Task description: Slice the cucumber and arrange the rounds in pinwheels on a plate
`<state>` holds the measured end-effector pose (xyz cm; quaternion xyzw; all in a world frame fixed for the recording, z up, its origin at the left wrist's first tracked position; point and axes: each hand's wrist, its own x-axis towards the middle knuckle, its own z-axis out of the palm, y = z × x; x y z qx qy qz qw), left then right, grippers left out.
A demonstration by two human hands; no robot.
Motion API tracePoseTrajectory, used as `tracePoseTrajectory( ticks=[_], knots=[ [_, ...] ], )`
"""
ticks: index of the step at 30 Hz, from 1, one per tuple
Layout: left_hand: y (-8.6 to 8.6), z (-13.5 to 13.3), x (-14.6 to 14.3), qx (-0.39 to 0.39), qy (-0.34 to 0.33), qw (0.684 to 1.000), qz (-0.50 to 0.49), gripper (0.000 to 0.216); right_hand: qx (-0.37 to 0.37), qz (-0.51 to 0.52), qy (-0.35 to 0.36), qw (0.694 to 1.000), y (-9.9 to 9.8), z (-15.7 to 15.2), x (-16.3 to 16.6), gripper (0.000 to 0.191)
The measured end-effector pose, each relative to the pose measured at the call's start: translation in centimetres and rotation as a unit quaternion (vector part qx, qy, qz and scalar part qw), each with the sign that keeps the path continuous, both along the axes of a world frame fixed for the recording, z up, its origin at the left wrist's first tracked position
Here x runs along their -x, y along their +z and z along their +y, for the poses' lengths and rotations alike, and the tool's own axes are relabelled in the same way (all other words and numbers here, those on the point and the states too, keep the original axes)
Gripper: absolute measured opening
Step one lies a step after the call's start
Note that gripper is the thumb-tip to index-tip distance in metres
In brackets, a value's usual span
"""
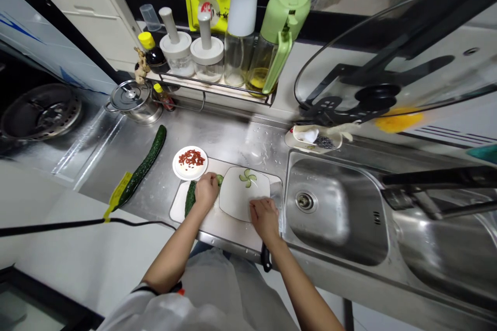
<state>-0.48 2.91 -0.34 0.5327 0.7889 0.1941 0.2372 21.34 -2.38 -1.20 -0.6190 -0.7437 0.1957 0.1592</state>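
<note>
A white plate (236, 204) rests on the cutting board (236, 228), with thin cucumber slices (247, 178) laid in a pinwheel near its far edge. Just left of the plate, my left hand (207, 190) has its fingers closed on small cucumber slices (220, 180). A cut length of cucumber (190, 197) lies beside that hand, partly covered by it. My right hand (264, 214) is over the plate's right side, fingers bent and pressed together; anything between them is hidden. A black knife handle (266, 258) juts past the counter's front edge below my right wrist.
A small plate of red berries (190, 163) stands behind the board. Farther left lie a whole cucumber (145, 165) with a yellow tag and a steel pot (135, 101). The sink (337, 212) is at right. Bottles and jars line a rack (217, 85) behind; a glass lid (388, 62) hangs upper right.
</note>
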Motion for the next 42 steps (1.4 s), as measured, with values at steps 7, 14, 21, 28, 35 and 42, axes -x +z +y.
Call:
tracePoseTrajectory(
  ticks=[7, 14, 21, 28, 35, 42],
  knots=[
    [1.7, -0.6, 0.0, -0.03, -0.031, 0.994, -0.103, 0.018, -0.015, 0.097, 0.013, 0.995, -0.6, 1.1, 0.7, 0.019],
    [1.9, -1.2, -2.6, 0.013, -0.109, 0.961, -0.252, 0.015, 0.0, 0.202, 0.0, 0.979, 0.6, 3.1, 1.5, 0.029],
    [1.4, -1.4, -4.3, 0.048, -0.133, 0.929, -0.343, 0.016, 0.077, 0.258, -0.054, 0.962, 1.3, 3.4, 0.8, 0.019],
    [-0.1, -1.3, -5.2, 0.243, 0.016, 0.845, -0.476, 0.044, 0.117, 0.28, -0.059, 0.951, 2.2, 3.1, 0.0, 0.021],
    [-0.8, -0.9, -6.2, 0.377, 0.093, 0.686, -0.616, 0.04, 0.143, 0.275, -0.005, 0.951, 3.0, 3.0, -1.3, 0.02],
    [-1.2, -0.4, -7.1, 0.319, 0.087, 0.716, -0.615, 0.046, 0.189, 0.281, -0.001, 0.941, 2.2, 3.3, -3.2, 0.021]
  ],
)
